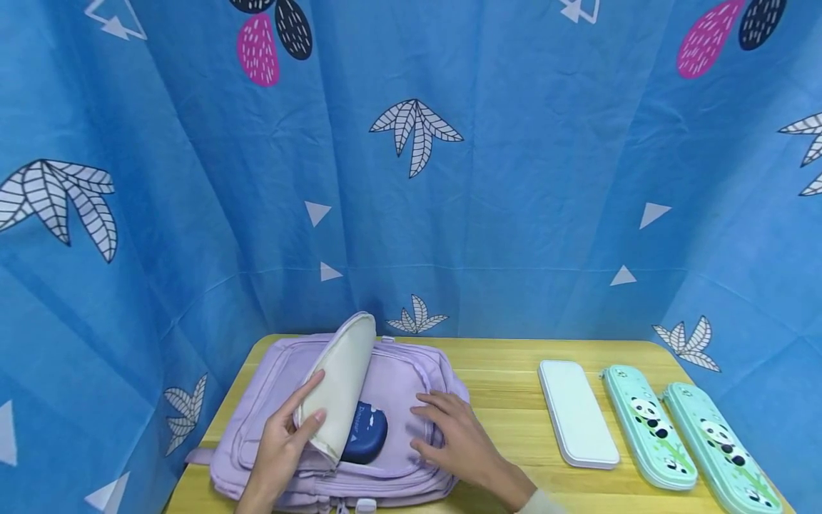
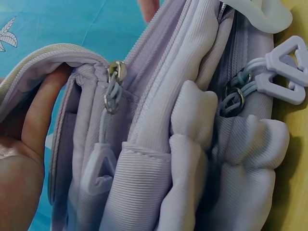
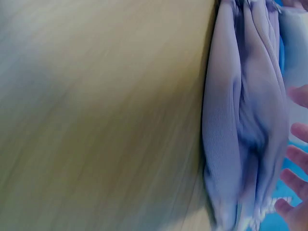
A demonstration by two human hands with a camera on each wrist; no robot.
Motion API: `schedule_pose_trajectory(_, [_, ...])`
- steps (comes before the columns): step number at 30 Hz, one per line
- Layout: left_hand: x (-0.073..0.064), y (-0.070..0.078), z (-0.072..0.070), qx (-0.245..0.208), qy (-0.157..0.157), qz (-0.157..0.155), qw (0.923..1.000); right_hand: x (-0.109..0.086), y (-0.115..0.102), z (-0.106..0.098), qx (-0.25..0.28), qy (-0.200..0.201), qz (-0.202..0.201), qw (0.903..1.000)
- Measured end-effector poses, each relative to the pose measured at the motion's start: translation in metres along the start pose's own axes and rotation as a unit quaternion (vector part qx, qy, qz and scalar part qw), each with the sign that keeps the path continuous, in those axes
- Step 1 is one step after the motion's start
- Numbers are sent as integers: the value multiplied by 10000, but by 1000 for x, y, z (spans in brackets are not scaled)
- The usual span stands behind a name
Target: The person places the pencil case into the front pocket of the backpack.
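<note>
A lilac backpack (image 1: 270, 371) lies flat on the wooden table (image 1: 507, 421), its front pocket unzipped. My left hand (image 1: 285, 435) pinches the cream-lined pocket flap (image 1: 340, 378) and holds it raised. Inside the opening sits a dark blue case (image 1: 366, 434) with white print. My right hand (image 1: 452, 435) rests with spread, straight fingers on the backpack just right of the opening. In the left wrist view the fingers (image 2: 41, 110) press under the flap's edge beside a zipper pull (image 2: 114, 91). The right wrist view is blurred, showing backpack fabric (image 3: 240, 125) and fingertips (image 3: 298, 159).
Right of the backpack lie a white flat case (image 1: 576, 412) and two mint panda pencil cases (image 1: 648, 425) (image 1: 722, 446), side by side. Blue patterned cloth (image 1: 411, 178) walls the table on three sides. Bare wood shows between backpack and white case.
</note>
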State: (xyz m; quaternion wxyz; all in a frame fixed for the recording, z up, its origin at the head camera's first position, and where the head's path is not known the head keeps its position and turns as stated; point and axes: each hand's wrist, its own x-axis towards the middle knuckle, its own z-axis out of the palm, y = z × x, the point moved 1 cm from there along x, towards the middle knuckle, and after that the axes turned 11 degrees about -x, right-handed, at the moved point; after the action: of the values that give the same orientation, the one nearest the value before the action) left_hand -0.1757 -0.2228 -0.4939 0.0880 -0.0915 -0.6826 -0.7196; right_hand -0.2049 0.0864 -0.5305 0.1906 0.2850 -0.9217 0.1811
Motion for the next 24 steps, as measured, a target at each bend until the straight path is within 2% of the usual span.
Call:
schedule_pose_trajectory(5, [0,3,-2,211,7,-120,9997,-12,24,-14,-88,254,133,9995])
schedule_pose_trajectory(10, [2,5,-4,354,-92,-156,9992,-32,52,-27,-350,454,456,9973])
schedule_pose_trajectory(17, [8,7,-6,496,-530,50,9974,-71,87,-49,-333,774,966,9918])
schedule_pose_trajectory(24, [21,12,-7,1092,-820,-146,9905,-102,116,-64,-567,939,1119,9876])
